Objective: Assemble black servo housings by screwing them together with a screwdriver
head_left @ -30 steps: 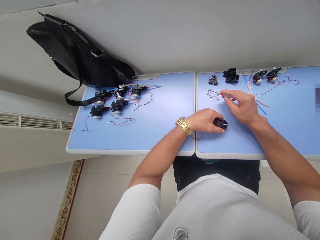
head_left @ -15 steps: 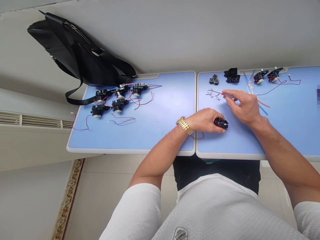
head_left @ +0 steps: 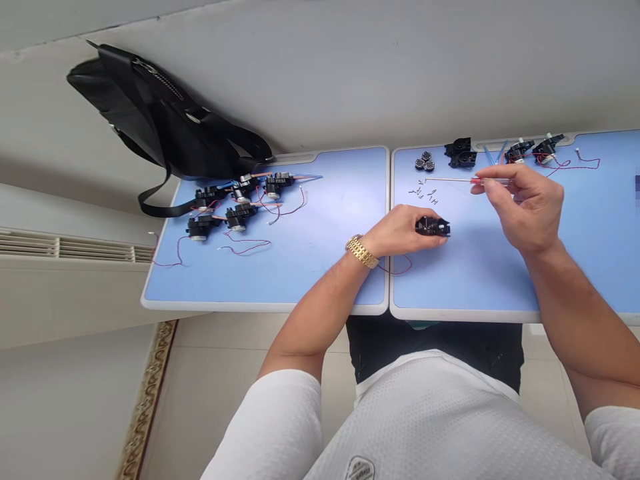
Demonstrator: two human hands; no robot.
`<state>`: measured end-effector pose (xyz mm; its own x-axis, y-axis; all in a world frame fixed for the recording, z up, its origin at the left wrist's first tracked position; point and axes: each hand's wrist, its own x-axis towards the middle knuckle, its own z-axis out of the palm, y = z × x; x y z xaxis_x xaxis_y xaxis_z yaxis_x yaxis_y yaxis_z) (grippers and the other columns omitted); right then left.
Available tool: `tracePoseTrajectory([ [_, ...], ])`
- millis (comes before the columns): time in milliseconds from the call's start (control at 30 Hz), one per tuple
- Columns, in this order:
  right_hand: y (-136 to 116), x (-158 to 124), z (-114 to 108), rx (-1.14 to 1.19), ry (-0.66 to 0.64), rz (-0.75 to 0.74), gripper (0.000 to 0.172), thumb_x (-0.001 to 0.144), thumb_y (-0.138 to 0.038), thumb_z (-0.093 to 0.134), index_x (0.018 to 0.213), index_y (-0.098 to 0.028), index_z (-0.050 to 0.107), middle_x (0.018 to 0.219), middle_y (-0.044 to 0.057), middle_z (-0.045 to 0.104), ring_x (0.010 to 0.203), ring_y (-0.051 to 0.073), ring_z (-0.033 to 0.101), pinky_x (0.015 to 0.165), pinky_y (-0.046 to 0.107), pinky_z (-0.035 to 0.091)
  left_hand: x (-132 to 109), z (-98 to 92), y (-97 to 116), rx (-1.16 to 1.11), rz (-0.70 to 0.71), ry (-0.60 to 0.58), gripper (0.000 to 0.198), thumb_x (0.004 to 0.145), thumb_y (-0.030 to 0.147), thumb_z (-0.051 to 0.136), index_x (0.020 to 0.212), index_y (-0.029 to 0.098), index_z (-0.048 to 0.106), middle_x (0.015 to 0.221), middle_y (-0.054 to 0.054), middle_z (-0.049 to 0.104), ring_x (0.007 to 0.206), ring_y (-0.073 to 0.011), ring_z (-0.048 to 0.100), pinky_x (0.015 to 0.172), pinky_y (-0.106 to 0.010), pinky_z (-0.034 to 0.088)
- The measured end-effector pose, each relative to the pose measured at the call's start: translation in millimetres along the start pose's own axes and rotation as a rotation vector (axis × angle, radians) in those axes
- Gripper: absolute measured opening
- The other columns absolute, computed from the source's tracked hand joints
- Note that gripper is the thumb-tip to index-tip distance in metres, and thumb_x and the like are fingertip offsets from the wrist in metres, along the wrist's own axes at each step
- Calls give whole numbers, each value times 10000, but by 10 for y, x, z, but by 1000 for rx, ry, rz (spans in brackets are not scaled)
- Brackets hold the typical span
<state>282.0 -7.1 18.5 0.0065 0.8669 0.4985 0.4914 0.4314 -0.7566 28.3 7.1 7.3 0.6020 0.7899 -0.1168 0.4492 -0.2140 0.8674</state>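
My left hand (head_left: 400, 230), with a gold watch on its wrist, is closed around a small black plastic motor housing (head_left: 431, 227) just above the right-hand table. A thin red wire (head_left: 400, 272) trails from under that hand. In my right hand (head_left: 525, 200) is a screwdriver (head_left: 450, 179) with a red and clear handle, its long shaft pointing left. The shaft's tip lies at a scatter of small screws (head_left: 420, 192); whether a screw sits on the tip is too small to tell.
Behind the screws are several small round black parts (head_left: 425, 161) and black plastic shells (head_left: 461, 153). Wired black assemblies (head_left: 547, 148) stand at the back right, beside blue tubes (head_left: 495, 155). More assemblies (head_left: 239, 217) lie on the left table, near a black bag (head_left: 150, 113).
My right hand has moved right and slightly up, and the screwdriver now lies nearly level, its tip still by the screws. My left hand has shifted slightly left and up with the housing.
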Motion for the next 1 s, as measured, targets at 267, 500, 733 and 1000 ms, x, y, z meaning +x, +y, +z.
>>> tracePoseTrajectory([
  [267,-118,-12,-190,-13,31,-38,237,1139,-361,635,1201,-391,861,1069,48,852,963,356,894,760,541,730,16,1,-76,-134,109,247,420,917,431,917,1272,216,855,1292,-104,859,1160,-229,796,1065,-381,636],
  [500,-196,-5,-204,59,53,0,160,1093,-359,698,1084,-371,858,978,25,846,875,313,882,774,519,734,19,15,-109,74,311,350,348,966,335,883,1304,272,831,1591,-127,757,1541,-313,687,1278,-524,588],
  [733,-234,13,-213,35,26,27,168,1099,-338,703,1058,-370,863,985,23,862,881,311,882,816,528,744,28,39,-179,139,443,451,324,1039,399,828,1336,268,814,1590,-129,764,1437,-302,763,1200,-501,638],
  [1000,-125,41,-159,235,79,-42,200,1014,-215,790,1027,-377,907,908,-31,862,787,236,855,755,432,717,87,40,-307,210,627,537,357,1050,356,820,1401,290,799,1417,-83,862,1366,-282,827,1192,-509,681],
])
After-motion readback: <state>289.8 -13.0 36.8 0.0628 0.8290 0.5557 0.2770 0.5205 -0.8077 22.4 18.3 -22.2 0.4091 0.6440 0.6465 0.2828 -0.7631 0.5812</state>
